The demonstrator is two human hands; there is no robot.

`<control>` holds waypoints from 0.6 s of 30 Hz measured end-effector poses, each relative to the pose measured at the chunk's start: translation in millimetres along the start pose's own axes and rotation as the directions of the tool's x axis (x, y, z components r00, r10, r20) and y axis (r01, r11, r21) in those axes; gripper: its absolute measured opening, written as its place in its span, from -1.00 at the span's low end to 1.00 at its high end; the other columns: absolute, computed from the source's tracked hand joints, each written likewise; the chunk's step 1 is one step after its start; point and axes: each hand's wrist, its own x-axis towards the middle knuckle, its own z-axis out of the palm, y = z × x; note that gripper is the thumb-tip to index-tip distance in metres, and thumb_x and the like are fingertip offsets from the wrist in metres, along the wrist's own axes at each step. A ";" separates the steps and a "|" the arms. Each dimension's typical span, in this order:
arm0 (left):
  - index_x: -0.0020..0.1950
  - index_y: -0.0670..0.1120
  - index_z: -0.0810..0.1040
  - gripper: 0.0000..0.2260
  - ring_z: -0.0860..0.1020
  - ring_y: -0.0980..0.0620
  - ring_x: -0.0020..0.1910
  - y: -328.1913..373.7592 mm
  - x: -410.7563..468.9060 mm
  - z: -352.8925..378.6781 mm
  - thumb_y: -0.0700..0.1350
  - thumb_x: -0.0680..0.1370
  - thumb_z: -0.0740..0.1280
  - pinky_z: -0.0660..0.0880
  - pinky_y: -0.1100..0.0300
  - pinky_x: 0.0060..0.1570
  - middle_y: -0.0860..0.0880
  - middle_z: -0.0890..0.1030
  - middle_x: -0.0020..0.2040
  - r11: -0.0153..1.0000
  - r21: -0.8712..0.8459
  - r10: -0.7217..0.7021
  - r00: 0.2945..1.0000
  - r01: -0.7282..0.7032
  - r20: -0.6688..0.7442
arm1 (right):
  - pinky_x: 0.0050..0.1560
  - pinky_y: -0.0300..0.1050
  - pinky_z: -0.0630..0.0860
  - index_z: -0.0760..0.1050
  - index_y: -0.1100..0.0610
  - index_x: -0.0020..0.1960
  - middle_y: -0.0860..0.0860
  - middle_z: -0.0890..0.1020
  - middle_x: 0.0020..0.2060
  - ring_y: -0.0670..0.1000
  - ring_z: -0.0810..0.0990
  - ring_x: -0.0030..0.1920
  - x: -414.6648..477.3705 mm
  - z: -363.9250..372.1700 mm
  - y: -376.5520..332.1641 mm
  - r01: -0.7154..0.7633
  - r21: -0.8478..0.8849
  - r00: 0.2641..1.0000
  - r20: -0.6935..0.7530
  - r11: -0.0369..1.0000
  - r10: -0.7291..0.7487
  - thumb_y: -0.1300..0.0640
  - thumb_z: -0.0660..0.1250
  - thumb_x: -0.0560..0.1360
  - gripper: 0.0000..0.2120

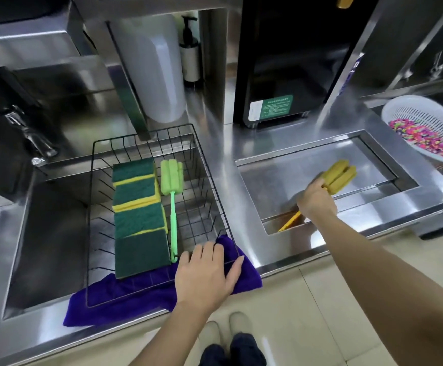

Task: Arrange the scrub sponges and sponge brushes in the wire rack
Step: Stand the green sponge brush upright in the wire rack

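A black wire rack (210, 165) sits over the left sink on a purple cloth (125, 294). Inside it, several green-and-yellow scrub sponges (138, 215) lie in an overlapping row, and a green sponge brush (172, 196) lies just right of them, head away from me. My left hand (207, 273) rests flat on the rack's near right corner, fingers apart. My right hand (317, 199) is closed around the handle of a yellow sponge brush (339, 175) over the recessed steel tray on the right; its orange-yellow handle end (290, 221) sticks out below my hand.
A recessed steel tray (320, 165) lies right of the rack. A white colander (426, 128) with colourful bits leans at far right. A large white container (154, 67), a pump bottle (190, 48) and a black appliance (289, 62) stand behind. A faucet (32, 138) is at left.
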 end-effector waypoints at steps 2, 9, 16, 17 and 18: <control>-0.28 -0.14 0.52 -0.55 0.50 -0.10 -0.37 -0.7 0.1 -0.1 0.19 0.53 0.13 0.45 0.07 -0.37 -0.08 0.53 -0.35 1.000 0.002 -0.009 1.000 0.009 -0.010 | 0.08 0.11 0.44 0.11 0.31 0.28 0.32 0.53 0.14 0.32 0.51 0.14 1.7 -3.7 -4.3 -0.013 0.141 1.000 -0.004 0.990 0.013 0.29 0.19 0.46 -0.56; -0.27 -0.14 0.53 -0.54 0.51 -0.08 -0.35 -5.0 -2.0 -2.9 0.22 0.51 0.15 0.46 0.09 -0.34 -0.07 0.56 -0.35 0.999 -0.015 -0.038 0.998 0.037 -0.043 | -0.20 -0.05 0.30 0.20 0.28 0.30 0.35 0.54 -0.01 0.27 0.50 -0.09 -8.2 -22.6 -53.8 0.245 0.404 0.967 -0.169 0.881 -0.192 0.36 0.10 0.47 -0.60; -0.29 -0.12 0.51 -0.53 0.48 -0.06 -0.36 -21.1 -11.7 -4.6 0.24 0.53 0.15 0.43 0.09 -0.33 -0.05 0.51 -0.35 0.997 0.006 -0.072 0.993 0.073 -0.093 | -0.04 -0.06 0.34 0.45 0.32 0.10 0.29 0.59 0.00 0.24 0.51 0.00 -48.6 -9.7 -122.7 0.599 0.371 0.801 -0.260 0.710 -0.540 0.30 0.12 0.52 -0.77; -0.29 -0.13 0.51 -0.54 0.47 -0.06 -0.37 -23.9 -13.1 -4.9 0.23 0.53 0.16 0.43 0.09 -0.34 -0.05 0.51 -0.36 0.996 0.008 -0.086 0.991 0.087 -0.100 | 0.04 -0.03 0.35 0.47 0.32 0.10 0.28 0.59 0.01 0.25 0.52 0.04 -55.7 -4.7 -130.6 0.637 0.353 0.770 -0.252 0.685 -0.586 0.29 0.12 0.52 -0.77; -0.29 -0.13 0.51 -0.54 0.47 -0.07 -0.38 -26.6 -14.8 -5.1 0.23 0.53 0.16 0.42 0.09 -0.35 -0.05 0.50 -0.37 0.995 0.010 -0.099 0.990 0.101 -0.105 | 0.06 -0.04 0.34 0.48 0.31 0.11 0.27 0.59 0.03 0.25 0.51 0.06 -63.2 0.9 -137.6 0.666 0.335 0.744 -0.239 0.667 -0.624 0.28 0.12 0.53 -0.76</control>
